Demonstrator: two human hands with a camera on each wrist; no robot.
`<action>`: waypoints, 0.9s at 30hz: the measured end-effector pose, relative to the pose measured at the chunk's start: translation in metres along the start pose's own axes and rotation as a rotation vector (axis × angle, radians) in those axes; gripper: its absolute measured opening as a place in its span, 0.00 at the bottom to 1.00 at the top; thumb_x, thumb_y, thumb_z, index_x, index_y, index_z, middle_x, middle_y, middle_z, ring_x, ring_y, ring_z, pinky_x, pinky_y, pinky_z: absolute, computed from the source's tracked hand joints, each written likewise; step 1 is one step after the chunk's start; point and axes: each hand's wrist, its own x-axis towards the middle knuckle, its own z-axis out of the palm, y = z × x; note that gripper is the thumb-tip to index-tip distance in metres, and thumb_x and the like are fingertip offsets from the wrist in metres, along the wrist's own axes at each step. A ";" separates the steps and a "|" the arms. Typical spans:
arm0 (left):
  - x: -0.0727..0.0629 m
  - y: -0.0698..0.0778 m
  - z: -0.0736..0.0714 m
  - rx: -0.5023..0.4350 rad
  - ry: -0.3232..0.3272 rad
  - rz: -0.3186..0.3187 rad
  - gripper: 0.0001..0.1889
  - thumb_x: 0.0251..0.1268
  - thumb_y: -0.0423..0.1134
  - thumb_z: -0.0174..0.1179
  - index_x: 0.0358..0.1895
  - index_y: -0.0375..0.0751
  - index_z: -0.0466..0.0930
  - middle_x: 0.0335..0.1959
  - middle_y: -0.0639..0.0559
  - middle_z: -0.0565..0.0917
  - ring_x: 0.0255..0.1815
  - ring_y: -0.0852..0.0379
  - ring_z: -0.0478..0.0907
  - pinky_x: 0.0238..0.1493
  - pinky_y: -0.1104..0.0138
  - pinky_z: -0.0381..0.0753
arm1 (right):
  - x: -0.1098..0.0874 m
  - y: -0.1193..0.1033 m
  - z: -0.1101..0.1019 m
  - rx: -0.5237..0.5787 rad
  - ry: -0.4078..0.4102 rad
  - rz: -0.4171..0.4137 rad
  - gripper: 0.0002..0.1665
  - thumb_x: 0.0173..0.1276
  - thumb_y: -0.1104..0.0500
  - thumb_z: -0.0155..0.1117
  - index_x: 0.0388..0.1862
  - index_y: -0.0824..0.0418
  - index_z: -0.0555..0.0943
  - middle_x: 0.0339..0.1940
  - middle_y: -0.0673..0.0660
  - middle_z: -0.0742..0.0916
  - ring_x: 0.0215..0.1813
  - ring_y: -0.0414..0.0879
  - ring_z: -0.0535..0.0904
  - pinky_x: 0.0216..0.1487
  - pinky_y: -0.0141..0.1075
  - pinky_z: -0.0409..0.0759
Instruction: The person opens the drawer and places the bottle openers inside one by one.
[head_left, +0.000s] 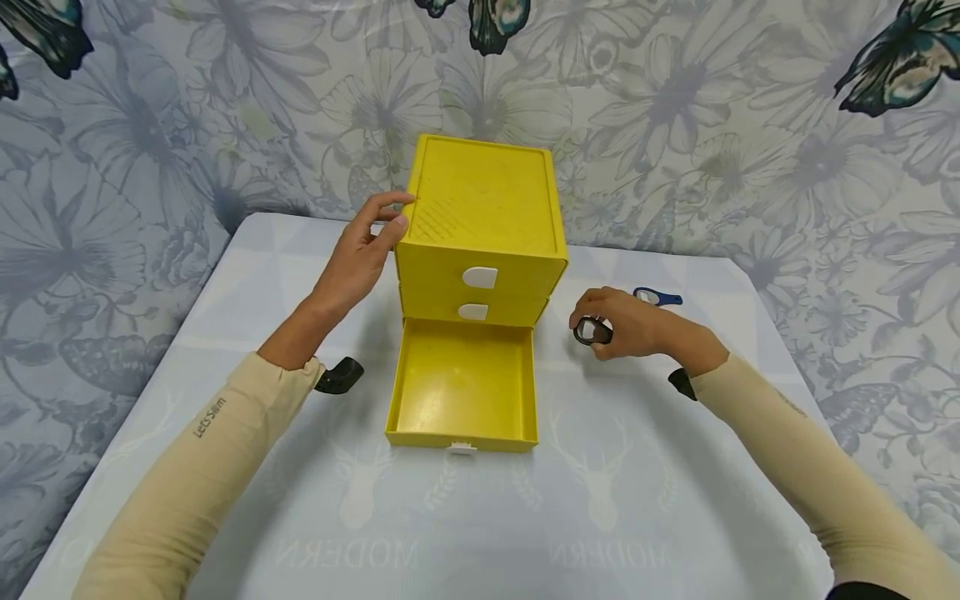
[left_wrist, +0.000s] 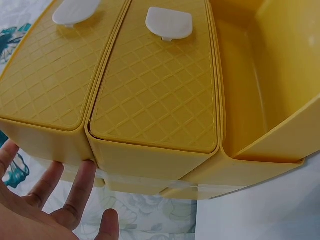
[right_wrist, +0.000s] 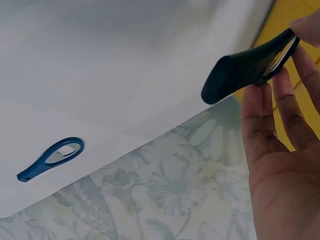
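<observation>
A yellow three-drawer cabinet (head_left: 483, 196) stands on the table, its bottom drawer (head_left: 465, 383) pulled out and the upper two closed. My left hand (head_left: 363, 258) rests fingers and thumb at the cabinet's upper left edge; in the left wrist view its fingertips (left_wrist: 86, 167) lie along the side wall. To the right of the cabinet, my right hand (head_left: 630, 325) pinches a dark magnifying glass (right_wrist: 225, 75) by its framed round end, handle pointing away from the palm. Behind that hand lies a blue magnifying glass (head_left: 667, 298) with an oval frame and a hole in its handle.
White tabs (head_left: 480, 277) serve as drawer pulls, with one (head_left: 462, 448) on the open drawer's front. Under everything is a pale printed table cover (head_left: 480, 533). Flowered wall covering (head_left: 675, 125) rises right behind the table's back edge.
</observation>
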 end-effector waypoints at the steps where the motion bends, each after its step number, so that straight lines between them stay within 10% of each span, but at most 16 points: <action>1: 0.000 0.000 0.000 0.002 0.000 -0.002 0.23 0.81 0.54 0.43 0.74 0.59 0.63 0.71 0.42 0.64 0.51 0.47 0.68 0.53 0.54 0.66 | -0.001 -0.004 0.000 0.003 -0.001 -0.011 0.20 0.58 0.63 0.67 0.51 0.55 0.83 0.54 0.52 0.80 0.50 0.48 0.72 0.46 0.41 0.73; 27: 0.000 0.000 0.000 0.003 -0.002 0.006 0.23 0.81 0.54 0.43 0.74 0.59 0.63 0.70 0.42 0.65 0.53 0.45 0.71 0.55 0.53 0.67 | 0.015 -0.093 0.005 -0.044 -0.022 -0.268 0.17 0.60 0.58 0.73 0.50 0.53 0.85 0.48 0.51 0.83 0.46 0.45 0.75 0.48 0.38 0.74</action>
